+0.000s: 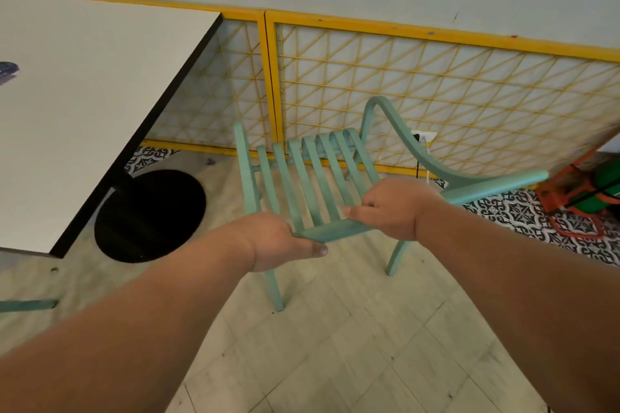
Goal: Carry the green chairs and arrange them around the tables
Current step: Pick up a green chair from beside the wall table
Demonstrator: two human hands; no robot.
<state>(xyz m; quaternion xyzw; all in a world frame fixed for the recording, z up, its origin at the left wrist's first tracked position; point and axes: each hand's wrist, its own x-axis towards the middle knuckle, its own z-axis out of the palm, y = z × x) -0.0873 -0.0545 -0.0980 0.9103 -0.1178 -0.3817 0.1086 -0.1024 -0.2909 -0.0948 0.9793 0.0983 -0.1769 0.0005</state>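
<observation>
A green slatted chair (312, 178) with curved armrests fills the middle of the view, just right of the white table (84, 104). My left hand (278, 241) grips the near rail of the chair at its left end. My right hand (389, 208) grips the same rail at its right end, fingers curled over the slats. The chair's legs reach down toward the tiled floor; I cannot tell whether they touch it. The table stands on a round black base (151, 214).
A yellow-framed lattice panel (436, 94) runs along the wall behind the chair. An orange and green object (590, 191) sits at the right on patterned floor tiles. Part of another green chair (27, 305) shows at the left edge. A dark object (8, 72) lies on the table.
</observation>
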